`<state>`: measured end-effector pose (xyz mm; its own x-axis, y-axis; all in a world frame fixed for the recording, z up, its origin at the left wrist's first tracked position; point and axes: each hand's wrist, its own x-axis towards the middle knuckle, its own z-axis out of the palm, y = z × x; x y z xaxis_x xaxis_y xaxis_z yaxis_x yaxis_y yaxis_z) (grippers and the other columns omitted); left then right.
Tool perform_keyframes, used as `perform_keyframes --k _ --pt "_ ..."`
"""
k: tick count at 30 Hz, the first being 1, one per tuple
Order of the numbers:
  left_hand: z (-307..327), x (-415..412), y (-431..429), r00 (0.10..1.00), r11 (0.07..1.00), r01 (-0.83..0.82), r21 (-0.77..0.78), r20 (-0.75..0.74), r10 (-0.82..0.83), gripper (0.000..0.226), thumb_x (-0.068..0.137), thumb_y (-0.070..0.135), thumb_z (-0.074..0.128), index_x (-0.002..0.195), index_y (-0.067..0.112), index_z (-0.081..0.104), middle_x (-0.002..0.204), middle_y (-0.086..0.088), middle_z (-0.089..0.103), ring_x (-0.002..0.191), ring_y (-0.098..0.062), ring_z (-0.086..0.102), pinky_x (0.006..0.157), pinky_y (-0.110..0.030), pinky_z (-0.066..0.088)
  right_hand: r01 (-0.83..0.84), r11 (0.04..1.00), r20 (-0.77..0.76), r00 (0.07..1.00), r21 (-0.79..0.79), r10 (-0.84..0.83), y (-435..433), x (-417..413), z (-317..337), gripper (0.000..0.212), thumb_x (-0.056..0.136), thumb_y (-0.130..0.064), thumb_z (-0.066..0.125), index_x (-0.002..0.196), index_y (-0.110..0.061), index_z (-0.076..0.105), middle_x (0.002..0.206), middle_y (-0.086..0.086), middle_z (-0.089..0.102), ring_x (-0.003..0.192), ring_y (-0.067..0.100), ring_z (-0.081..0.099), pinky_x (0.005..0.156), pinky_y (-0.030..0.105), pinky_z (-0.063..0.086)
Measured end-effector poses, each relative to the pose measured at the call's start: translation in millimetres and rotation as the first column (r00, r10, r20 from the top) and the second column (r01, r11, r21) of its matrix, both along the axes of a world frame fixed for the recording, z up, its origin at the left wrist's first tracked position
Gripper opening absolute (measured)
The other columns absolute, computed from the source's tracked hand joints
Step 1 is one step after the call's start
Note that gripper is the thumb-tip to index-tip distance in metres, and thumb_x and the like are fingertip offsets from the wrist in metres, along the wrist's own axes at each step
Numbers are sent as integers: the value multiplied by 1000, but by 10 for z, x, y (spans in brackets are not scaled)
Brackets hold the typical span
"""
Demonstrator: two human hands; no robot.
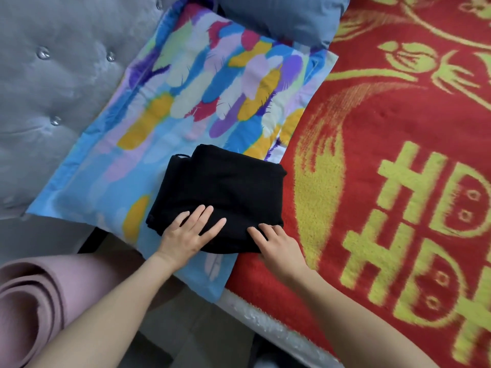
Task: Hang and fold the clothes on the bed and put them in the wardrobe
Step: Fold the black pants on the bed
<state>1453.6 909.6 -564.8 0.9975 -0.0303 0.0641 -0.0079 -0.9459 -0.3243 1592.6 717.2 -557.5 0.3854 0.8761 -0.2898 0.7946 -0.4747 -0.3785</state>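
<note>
- Head view, nearest: two bare forearms are seen reaching forward; a rolled pink mat (29,296) lies left of the left hand, nearer the camera.
- Left hand (191,231) is laid flat on the near-left part of the folded black garment (225,187), with fingers spread.
- Right hand (276,243) is set at the garment's near-right edge, fingers fairly straight on the cloth. Nothing is seen pinched; whether the tips are tucked under cannot be told.
- Garment is found under and just beyond both hands as a compact block. It lies mostly on the feather-print pillow (186,88), with its right side on the red blanket (385,128).
- Step judged: the fold is pressed flat before the trip to the wardrobe, which is not in view.
- To be done well:
  - Air should be smoothed outward from the near edge.
  - The loose loop (181,155) beyond the left hand should be tucked in and the edges squared.
  - Both palms should then be slid beneath so the block is lifted without unfolding.
- Farthest: a grey-blue pillow (287,19) is seen beyond the hands and a tufted headboard (53,75) far left.
</note>
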Motion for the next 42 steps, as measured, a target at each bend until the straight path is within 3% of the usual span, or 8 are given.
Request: perform_keyframes --k 5,10,19,21,24,28,34,42 --pt "457 480 -314 984 989 45 -141 176 -20 36 77 -3 50 110 10 54 90 -12 71 75 -26 69 62 -30 53 -18 1000 103 995 -23 21 -262 475 407 51 91 -11 42 140 -21 32 131 2 44 114 26 42 71 36 48" --pt "1049 721 -934 992 950 -116 -291 20 128 71 27 16 90 95 8 73 77 -8 68 59 -25 63 53 -28 49 -11 999 225 974 31 4 -794 614 1035 59 73 -13 63 130 -10 52 119 9 59 107 32 56 74 37 50" --pt "1795 259 -2327 975 930 -217 -296 -106 194 74 17 24 90 89 14 74 57 0 60 47 -20 57 43 -24 46 -431 899 534 743 -79 404 -2024 398 1853 104 54 -84 59 129 -11 57 122 13 63 106 26 64 82 35 54" --pt "1934 147 -2592 954 928 -293 -232 -131 268 75 26 29 89 98 16 71 63 -1 62 55 -21 60 49 -27 48 -517 846 498 705 -126 505 -2144 289 1941 111 62 -81 57 141 -5 38 138 21 48 118 31 54 93 36 48" --pt "2089 -126 -2986 867 853 -493 -173 -180 465 70 75 45 65 137 25 38 110 0 61 103 -21 57 83 -32 42 -587 801 461 681 -120 569 -2386 -14 2058 111 75 -69 57 149 -3 7 151 24 24 132 36 36 104 43 36" --pt "2314 -696 -3441 756 714 -654 -249 -167 633 69 81 47 55 141 29 29 126 5 54 120 -17 47 92 -30 35 -614 787 458 681 -68 571 -2565 -451 2292 93 86 -35 61 150 -12 -3 141 18 36 124 33 41 100 41 35" --pt "2650 -1874 -3888 509 441 -827 -348 -132 851 67 78 46 56 139 33 32 126 11 54 118 -12 49 90 -26 35 -789 614 463 538 -17 705 -2234 -1348 2925 40 81 -17 58 119 -8 49 115 11 54 110 30 51 84 38 37" --pt "2842 -3525 -4430 217 208 -911 -356 16 976 93 69 48 66 148 27 23 131 -2 51 120 -23 49 99 -39 34 -878 478 489 431 33 758 -2015 -3037 3148 33 76 -16 57 108 -10 53 113 8 55 107 29 53 80 37 41"
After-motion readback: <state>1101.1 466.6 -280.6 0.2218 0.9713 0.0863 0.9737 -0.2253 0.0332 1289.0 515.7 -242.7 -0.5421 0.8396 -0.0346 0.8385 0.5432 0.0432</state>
